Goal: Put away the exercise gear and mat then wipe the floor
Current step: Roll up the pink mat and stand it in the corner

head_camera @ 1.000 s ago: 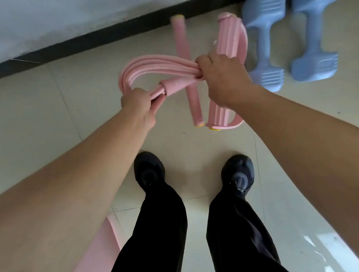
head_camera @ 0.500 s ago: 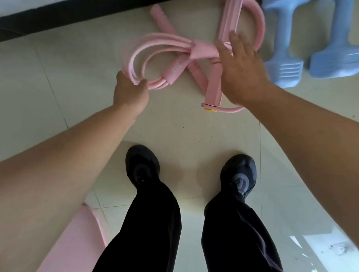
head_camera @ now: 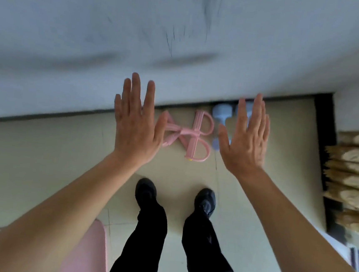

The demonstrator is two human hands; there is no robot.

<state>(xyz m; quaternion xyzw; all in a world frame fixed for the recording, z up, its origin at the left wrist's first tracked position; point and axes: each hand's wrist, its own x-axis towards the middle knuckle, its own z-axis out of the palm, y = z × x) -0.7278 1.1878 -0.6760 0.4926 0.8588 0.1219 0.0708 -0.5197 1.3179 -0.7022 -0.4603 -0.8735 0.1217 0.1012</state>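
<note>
Left hand (head_camera: 134, 129) & right hand (head_camera: 246, 141) are hovering apart, backs facing the camera, fingers (head_camera: 135, 93) straight and spread wide, gripping nothing. Pink tube-and-pedal pull exerciser (head_camera: 196, 135) is lying on the beige tiled floor (head_camera: 53, 157), showing in the gap btwn the two thumbs, its tube end partly hidden behind the left thumb. Two pale blue dumbbells (head_camera: 220, 113) are lying just beside it by the skirting, partly hidden behind the right hand's fingers. Pink exercise mat (head_camera: 90, 256) is lying flat well below the left wrist, partly under the forearm. Black shoes (head_camera: 145, 190) are standing btwn the forearms. Grey wall (head_camera: 182, 38) past the fingertips is blurring.
</note>
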